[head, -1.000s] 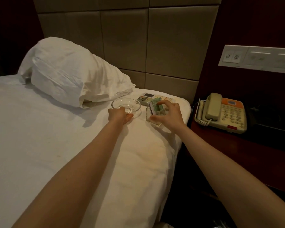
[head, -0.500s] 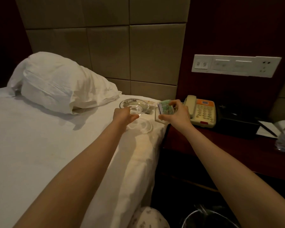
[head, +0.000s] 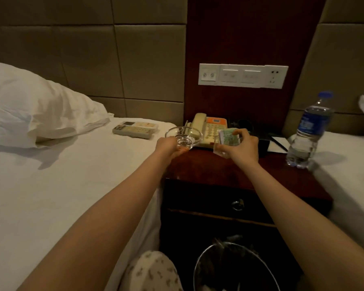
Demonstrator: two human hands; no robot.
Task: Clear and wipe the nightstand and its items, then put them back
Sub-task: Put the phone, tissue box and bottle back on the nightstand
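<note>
clear glass bowl (head: 184, 136), glossy dark wood nightstand (head: 229, 171), creased white cloth bedsheet (head: 61, 185), beige plastic telephone (head: 206, 128)

L hand (head: 166, 147): fingers gripping | R hand (head: 243, 151): fingers pinching | arms fwd

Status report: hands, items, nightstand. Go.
Left hand grips glass bowl; right hand grips clear card holder. Both held over nightstand. Telephone close behind them, remotes on bed.

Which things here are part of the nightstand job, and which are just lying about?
Job:
nightstand
glass bowl in left hand
card stand in right hand
telephone
remotes on the bed

Lying about:
pillow
wall switch panel
waste bin
</note>
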